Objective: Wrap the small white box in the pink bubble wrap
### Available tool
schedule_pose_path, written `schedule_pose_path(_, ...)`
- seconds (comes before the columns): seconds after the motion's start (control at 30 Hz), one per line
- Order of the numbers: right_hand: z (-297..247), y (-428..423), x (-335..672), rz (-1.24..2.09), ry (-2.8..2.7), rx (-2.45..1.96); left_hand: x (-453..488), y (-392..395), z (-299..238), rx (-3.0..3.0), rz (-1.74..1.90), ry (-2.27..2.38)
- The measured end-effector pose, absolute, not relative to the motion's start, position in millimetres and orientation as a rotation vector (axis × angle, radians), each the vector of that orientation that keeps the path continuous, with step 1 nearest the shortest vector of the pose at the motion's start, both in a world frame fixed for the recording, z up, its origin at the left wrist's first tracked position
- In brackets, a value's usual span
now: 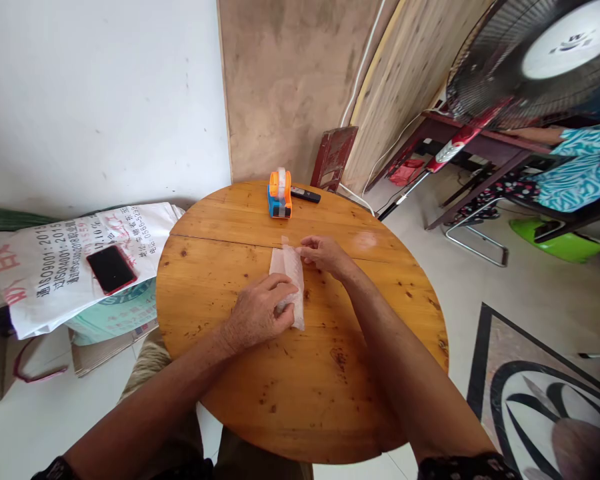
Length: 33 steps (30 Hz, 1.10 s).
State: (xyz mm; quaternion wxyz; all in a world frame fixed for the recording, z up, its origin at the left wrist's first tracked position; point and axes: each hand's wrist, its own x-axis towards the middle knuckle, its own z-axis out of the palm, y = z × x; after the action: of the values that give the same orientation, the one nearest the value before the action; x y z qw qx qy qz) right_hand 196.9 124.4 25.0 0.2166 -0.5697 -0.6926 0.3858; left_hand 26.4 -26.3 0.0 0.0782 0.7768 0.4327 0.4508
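Observation:
A small white bubble-wrap packet (291, 273) lies flat near the middle of a round wooden table (260, 373). My left hand (257, 312) rests on the packet's near end, fingers curled down and pressing it to the wood. At the packet's far right corner my right hand (325, 253) pinches the edge, fingers closed together. A strip of clear tape seems to stick up at that far end. An orange and blue tape dispenser (280, 193) stands at the table's far edge, beyond both hands.
A black remote (305, 195) lies beside the dispenser. A printed white sack (55, 267) at the left carries a black phone (111, 269). A red chair (333, 157), a large fan (535, 60), a dark table and a seated person in patterned clothes (580, 167) are at the right.

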Motion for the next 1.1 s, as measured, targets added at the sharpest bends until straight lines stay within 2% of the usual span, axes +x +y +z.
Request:
schedule_pose_path(0.33, 20.6, 123.9, 193.4, 0.815, -2.052, -1.607, 25.5, -26.3, 0.1, 2.305, 1.327, 1.316)
schedule_pose_path(0.63, 22.0, 115.9, 194.9, 0.986, -1.980, -1.609, 25.5, -26.2, -0.2, 2.301, 1.301, 1.323)
schedule_pose_path(0.93, 27.6, 104.8, 180.4, 1.323, -1.760, -1.607, 25.6, -25.9, -0.1, 2.296, 1.323, 1.307)
schedule_pose_path(1.1, 25.6, 104.5, 179.6, 1.287, -1.798, -1.550, 25.9, -26.4, 0.4, 2.282, 1.291, 1.323)
